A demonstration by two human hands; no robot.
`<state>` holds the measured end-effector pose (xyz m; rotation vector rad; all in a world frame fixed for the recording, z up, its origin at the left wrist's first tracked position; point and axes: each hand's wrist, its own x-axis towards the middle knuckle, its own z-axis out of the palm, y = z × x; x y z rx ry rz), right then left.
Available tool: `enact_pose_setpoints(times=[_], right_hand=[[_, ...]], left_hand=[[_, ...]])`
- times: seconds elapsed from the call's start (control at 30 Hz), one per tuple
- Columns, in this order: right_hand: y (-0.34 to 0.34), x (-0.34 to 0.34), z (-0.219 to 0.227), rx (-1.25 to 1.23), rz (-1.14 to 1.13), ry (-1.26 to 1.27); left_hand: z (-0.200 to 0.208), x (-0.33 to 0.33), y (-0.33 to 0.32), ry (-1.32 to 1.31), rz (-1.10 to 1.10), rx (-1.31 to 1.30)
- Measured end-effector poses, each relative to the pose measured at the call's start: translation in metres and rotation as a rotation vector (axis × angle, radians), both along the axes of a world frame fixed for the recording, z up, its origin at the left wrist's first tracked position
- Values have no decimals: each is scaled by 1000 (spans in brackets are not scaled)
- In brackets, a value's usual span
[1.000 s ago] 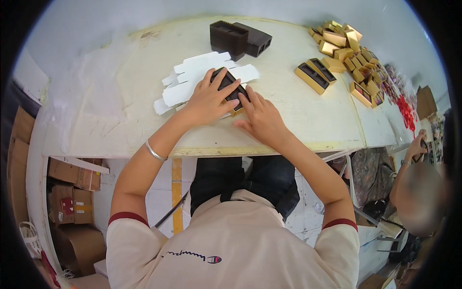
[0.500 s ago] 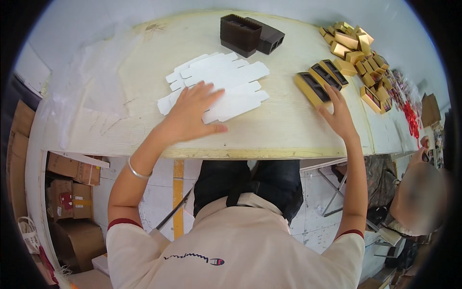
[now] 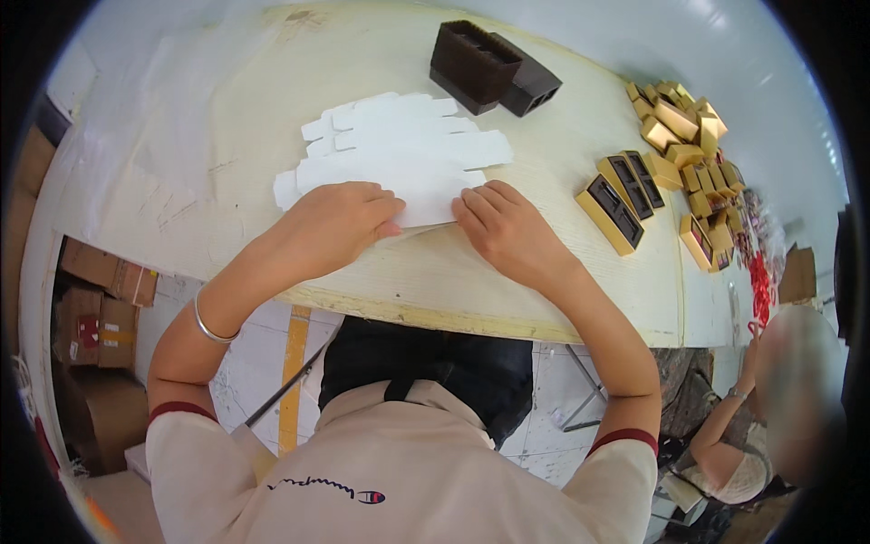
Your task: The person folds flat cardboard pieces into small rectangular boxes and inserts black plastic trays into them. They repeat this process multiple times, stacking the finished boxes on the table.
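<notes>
Resting palm-down, left hand (image 3: 331, 227) and right hand (image 3: 507, 231) on white card blanks (image 3: 408, 154).

Card blanks (image 3: 399, 154) on table (image 3: 544, 290), trays (image 3: 494, 68) behind, boxes (image 3: 625, 195) right

At the top centre of the frame two dark brown tray inserts (image 3: 492, 68) stand side by side and touching on the pale wooden worktop (image 3: 544, 272). To the right of centre three gold boxes with dark insides (image 3: 622, 195) lie close together, open side up. Beyond them, in the upper right, a loose heap of small gold boxes (image 3: 680, 122) runs down along the worktop's right edge, with some red items (image 3: 759, 288) near its lower end, too small to make out. At the left edge, below the worktop, brown cardboard cartons (image 3: 95, 304) sit on the floor. In the lower right another person (image 3: 770, 408) sits, blurred.
</notes>
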<state>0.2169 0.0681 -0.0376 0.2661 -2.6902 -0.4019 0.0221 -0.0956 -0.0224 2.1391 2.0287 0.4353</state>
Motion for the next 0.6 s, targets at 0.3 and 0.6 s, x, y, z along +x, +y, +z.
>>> enact_pose_setpoints(times=[0.3, 0.6], right_hand=[[-27, 11, 9, -697, -58, -84], [-15, -8, 38, -905, -222, -358]], left_hand=[[-23, -5, -34, -104, -100, 278], [-1, -5, -6, -94, -40, 177]])
